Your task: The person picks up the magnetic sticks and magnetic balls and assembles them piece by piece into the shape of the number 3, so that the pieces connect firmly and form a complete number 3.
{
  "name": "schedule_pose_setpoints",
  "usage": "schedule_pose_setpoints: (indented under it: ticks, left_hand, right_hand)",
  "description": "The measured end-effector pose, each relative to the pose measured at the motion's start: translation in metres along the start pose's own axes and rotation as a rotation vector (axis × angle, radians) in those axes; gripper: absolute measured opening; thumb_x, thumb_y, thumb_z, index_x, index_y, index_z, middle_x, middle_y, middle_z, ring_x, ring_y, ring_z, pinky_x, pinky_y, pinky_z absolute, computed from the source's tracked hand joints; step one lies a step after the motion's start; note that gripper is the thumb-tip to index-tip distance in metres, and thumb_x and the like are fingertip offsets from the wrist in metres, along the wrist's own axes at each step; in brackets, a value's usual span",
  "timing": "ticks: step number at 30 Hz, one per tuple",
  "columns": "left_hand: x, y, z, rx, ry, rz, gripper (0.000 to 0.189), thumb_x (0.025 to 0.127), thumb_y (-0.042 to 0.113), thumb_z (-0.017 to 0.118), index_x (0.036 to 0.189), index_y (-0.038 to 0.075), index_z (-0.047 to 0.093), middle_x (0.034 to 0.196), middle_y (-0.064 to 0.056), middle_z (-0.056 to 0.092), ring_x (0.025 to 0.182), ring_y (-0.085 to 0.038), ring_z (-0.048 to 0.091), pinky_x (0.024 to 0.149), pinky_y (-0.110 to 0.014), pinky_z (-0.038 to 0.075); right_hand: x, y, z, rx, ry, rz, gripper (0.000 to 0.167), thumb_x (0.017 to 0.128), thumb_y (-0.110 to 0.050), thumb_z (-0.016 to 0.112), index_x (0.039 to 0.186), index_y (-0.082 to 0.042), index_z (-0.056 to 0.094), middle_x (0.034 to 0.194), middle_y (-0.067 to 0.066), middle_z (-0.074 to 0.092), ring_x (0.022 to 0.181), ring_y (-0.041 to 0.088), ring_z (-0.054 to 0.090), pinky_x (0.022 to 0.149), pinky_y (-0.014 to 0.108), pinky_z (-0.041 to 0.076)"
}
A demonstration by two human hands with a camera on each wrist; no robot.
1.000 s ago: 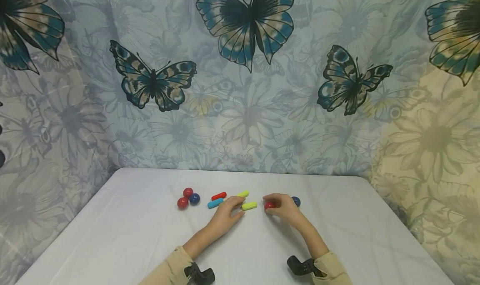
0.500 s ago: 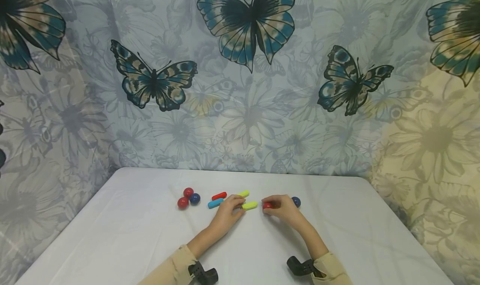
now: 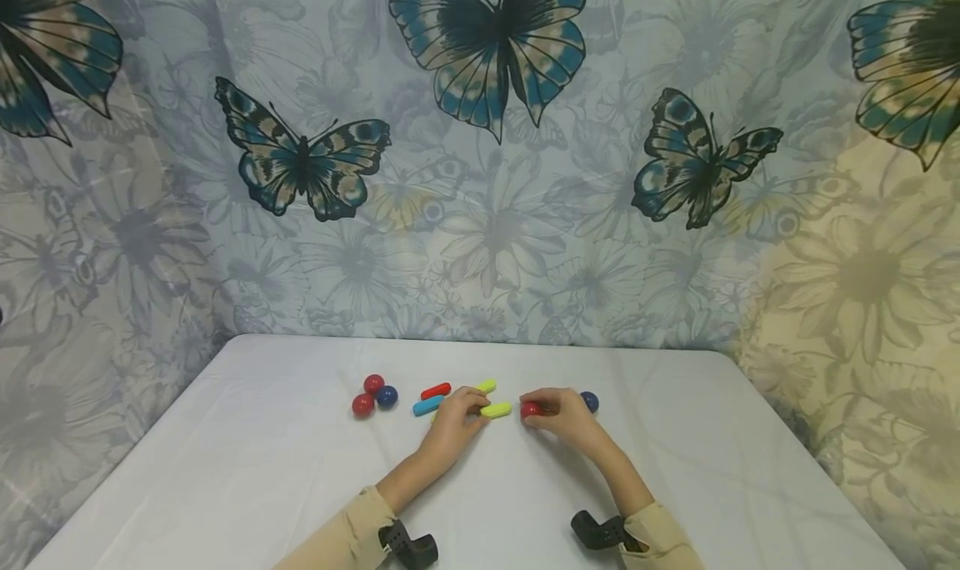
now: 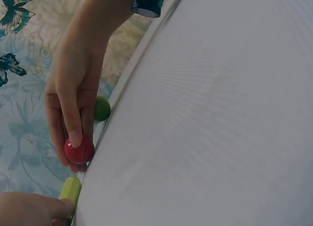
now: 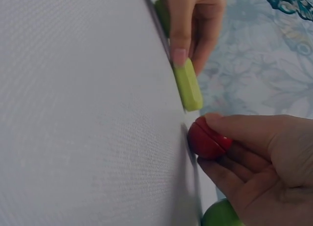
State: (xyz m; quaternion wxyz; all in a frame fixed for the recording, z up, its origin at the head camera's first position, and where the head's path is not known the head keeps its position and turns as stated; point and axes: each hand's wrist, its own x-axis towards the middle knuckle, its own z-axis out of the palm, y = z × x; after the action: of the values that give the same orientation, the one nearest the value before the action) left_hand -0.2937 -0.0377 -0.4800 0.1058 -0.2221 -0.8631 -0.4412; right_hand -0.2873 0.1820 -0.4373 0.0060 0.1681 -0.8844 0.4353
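Ball, glossy red, gets pinched by right grip, probably to stop rolling; lime-yellow faceted stick gets pinched by left grip.

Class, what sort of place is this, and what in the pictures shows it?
Probably an indoor set-up for recording tabletop handling: a white table before a butterfly-patterned backdrop, and a black device worn at each wrist.

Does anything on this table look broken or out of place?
Only the red ball in the right hand stands out: a dark line crosses it in the right wrist view, seam or crack, I can't tell which.
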Motion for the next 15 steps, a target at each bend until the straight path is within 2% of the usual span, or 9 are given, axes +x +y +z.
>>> schedule_pose_setpoints:
  ticks: [7,15]
  left_hand:
    - [0.0000,0.0011,-0.0013,-0.027,0.034,0.032,0.023,0.082,-0.001,0.074,0.104,0.000,0.071,0.112,-0.012,0.067,0.100,-0.024,0.069,0.086,-0.029,0.057]
    - [-0.0025,0.0038,-0.0063,-0.104,0.009,0.046,0.021,0.082,-0.002,0.073,0.103,0.001,0.070,0.109,-0.011,0.068,0.098,-0.024,0.069,0.086,-0.029,0.057]
  right_hand:
    - [0.0006,0.0021,0.0003,0.008,0.004,-0.006,0.030,0.085,-0.005,0.073,0.113,0.003,0.069,0.118,0.023,0.068,0.109,0.036,0.066,0.088,0.034,0.057]
    - [0.0007,0.0047,0.0001,0.018,0.010,-0.010,0.029,0.085,-0.007,0.074,0.112,0.002,0.070,0.117,0.021,0.069,0.109,0.034,0.067,0.088,0.035,0.057]
